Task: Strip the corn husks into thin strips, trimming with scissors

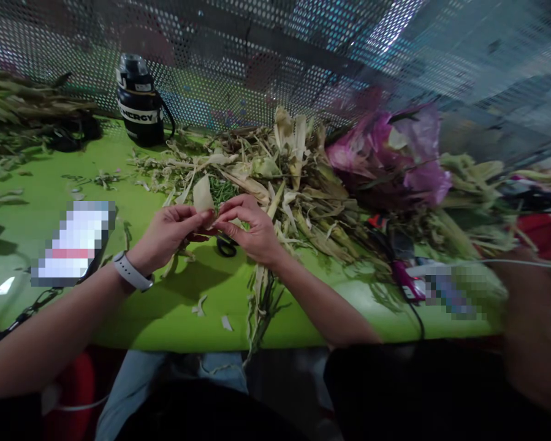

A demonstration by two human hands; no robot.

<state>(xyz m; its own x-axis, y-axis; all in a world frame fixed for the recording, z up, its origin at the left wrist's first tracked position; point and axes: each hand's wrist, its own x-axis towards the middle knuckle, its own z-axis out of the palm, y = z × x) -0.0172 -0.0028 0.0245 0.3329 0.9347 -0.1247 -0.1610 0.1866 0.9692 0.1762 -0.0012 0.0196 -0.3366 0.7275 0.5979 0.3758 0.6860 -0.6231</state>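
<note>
My left hand [169, 236] and my right hand [250, 226] meet above the green table [165, 306], fingers pinched together on a pale, cream-coloured leaf or petal [203, 195] that stands up between them. A white watch [132, 271] is on my left wrist. Just beneath my hands lie small black scissors [227, 246]. Behind my hands lies a heap of dried stalks, husks and leaves [279, 177].
A black bottle [140, 107] stands at the back by the perforated metal wall. Pink-purple flowers [390, 156] lie to the right with a pink tool [406, 282] near the front edge. A phone [75, 242] lies at the left. More stalks [22, 110] pile at far left.
</note>
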